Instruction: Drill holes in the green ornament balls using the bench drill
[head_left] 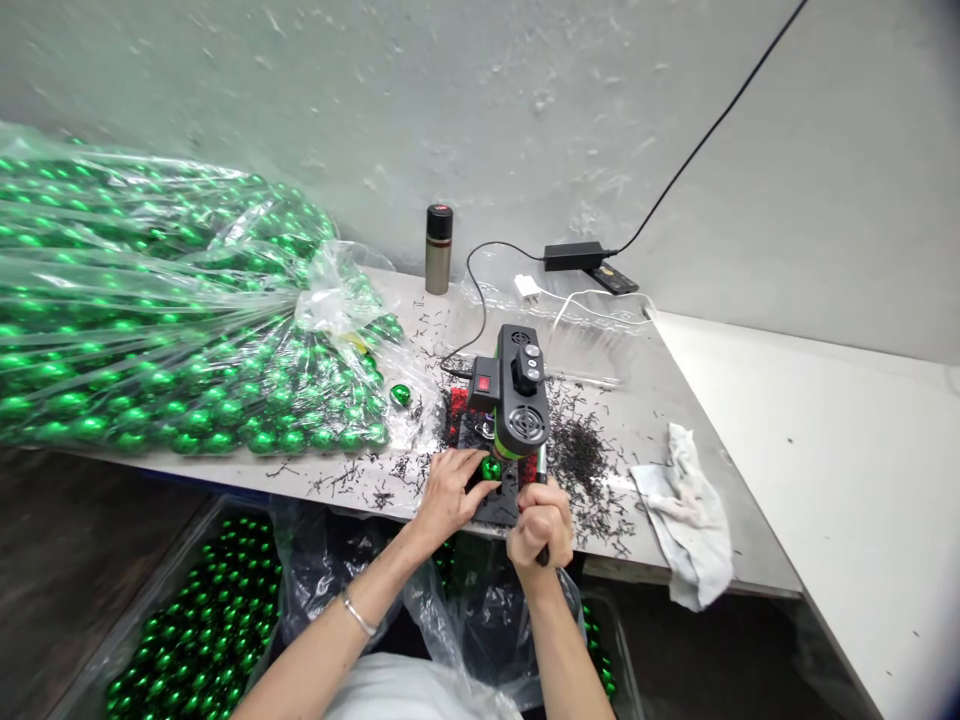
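Note:
A shiny green ball sits under the head of a small black bench drill press on the table. Thumb and fingers of my left hand close around that ball from the left. My right hand is wrapped round the machine's lever handle, just right of the black base. Another green ball lies loose on the table to the left of the machine. Black shavings are heaped to the right of the base and scattered around it.
A large clear bag of green balls covers the table's left side. Behind stand a flask and a power adapter with cables. A white cloth hangs over the front edge. Below, a bin holds many green balls.

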